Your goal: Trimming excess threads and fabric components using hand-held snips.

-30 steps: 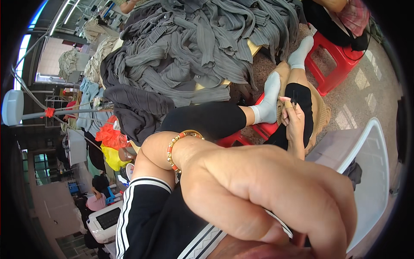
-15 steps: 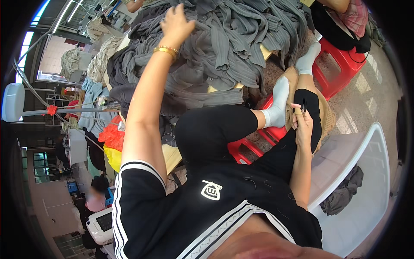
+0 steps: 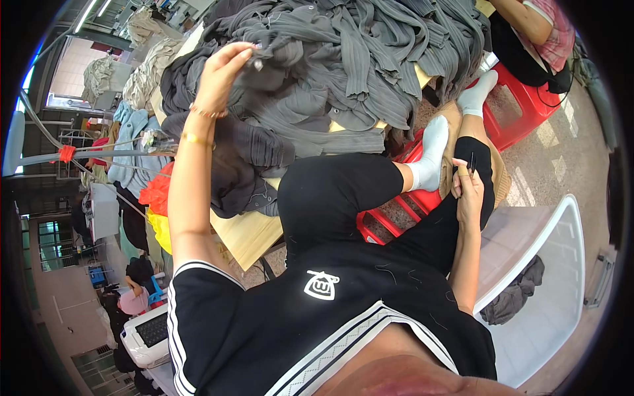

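Note:
A large heap of grey ribbed knit garments (image 3: 370,59) covers the wooden table (image 3: 246,232) before me. My left hand (image 3: 221,76) is raised at the heap's left side, its thumb and fingers pinched on the edge of a grey garment (image 3: 281,56). A small whitish bit shows at the pinch, too blurred to make out. Low on the right, by my knee, my right hand (image 3: 469,195) is closed on a small dark tool (image 3: 472,162) with thin points, which looks like thread snips. Its handles are hidden in my palm.
A white plastic tub (image 3: 574,277) at my right holds a crumpled dark grey garment (image 3: 518,294). Red plastic stools (image 3: 508,109) stand under and beyond my feet. A co-worker in a pink checked top (image 3: 553,36) sits far right. Red and yellow bags (image 3: 156,195) lie at the left.
My left hand, spread over the heap before, has drawn back toward the left and now pinches a lifted garment. The right hand keeps its hold on the tool. The view has shifted slightly.

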Tool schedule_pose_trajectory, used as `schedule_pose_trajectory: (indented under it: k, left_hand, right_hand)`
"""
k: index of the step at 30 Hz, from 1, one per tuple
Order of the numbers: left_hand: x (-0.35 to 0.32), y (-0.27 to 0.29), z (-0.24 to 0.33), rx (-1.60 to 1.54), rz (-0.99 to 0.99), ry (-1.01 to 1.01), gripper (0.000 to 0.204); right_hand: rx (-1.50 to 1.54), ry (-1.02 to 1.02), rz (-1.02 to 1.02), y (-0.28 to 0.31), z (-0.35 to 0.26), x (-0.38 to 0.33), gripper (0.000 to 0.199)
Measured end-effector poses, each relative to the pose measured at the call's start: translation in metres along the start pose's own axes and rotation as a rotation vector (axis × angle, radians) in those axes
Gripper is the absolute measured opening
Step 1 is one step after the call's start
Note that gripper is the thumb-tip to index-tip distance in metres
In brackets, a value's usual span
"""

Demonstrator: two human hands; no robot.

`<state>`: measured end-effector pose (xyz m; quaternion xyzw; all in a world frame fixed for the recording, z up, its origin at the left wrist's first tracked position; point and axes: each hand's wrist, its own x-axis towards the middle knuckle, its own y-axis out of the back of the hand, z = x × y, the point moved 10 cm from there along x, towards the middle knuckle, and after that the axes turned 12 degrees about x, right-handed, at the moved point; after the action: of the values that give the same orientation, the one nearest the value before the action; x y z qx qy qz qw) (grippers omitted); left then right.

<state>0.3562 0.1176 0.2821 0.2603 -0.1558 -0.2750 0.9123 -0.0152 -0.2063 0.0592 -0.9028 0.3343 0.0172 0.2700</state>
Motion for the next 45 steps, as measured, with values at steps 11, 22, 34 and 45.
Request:
schedule_pose_trajectory:
  k: [11,22,34,45]
  left_hand:
    - [-0.129,-0.01,0.076,-0.216,-0.44,-0.15,0.014]
    - [-0.096,-0.048,0.073,0.589,0.05,-0.106,0.025]
    - [-0.077,-0.015,0.035,0.256,0.047,-0.045,0.031]
    - [-0.129,0.247,-0.017,-0.234,1.058,-0.116,0.041]
  right_hand:
    - [-0.064,-0.022,-0.167,-0.076,-0.015,0.009,0.027]
    - [-0.171,0.004,-0.425,-0.174,-0.021,-0.005,0.019]
    - [-0.332,0.036,-0.454,-0.187,-0.014,0.0,0.027]
    - [-0.188,0.05,-0.401,-0.181,0.007,0.0,0.023]
